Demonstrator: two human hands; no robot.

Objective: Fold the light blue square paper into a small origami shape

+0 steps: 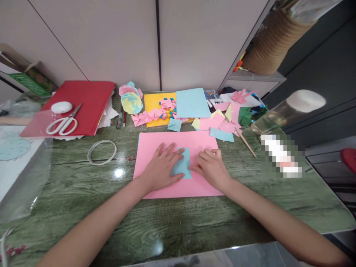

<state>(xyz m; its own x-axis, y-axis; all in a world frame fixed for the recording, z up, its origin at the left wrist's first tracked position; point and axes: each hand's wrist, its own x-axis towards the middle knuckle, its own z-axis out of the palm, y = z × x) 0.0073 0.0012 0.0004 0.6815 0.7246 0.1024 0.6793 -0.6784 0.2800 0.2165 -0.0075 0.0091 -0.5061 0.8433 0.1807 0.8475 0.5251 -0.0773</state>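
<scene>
White-handled metal scissors (66,121) lie on a flat red folder (80,104), with a round white ring of tape (102,152) nearby on the green wood-grained table (122,222). The left hand (164,168), fingers spread and holding nothing, presses on a small rectangular light-blue paper (184,167), which lies on a large rectangular pink sheet (155,144). The right hand (210,165), fingers loosely curled, meets the paper's right edge; whether it pinches anything, I cannot tell. Farther right lies a thin tan wooden stick (247,143).
</scene>
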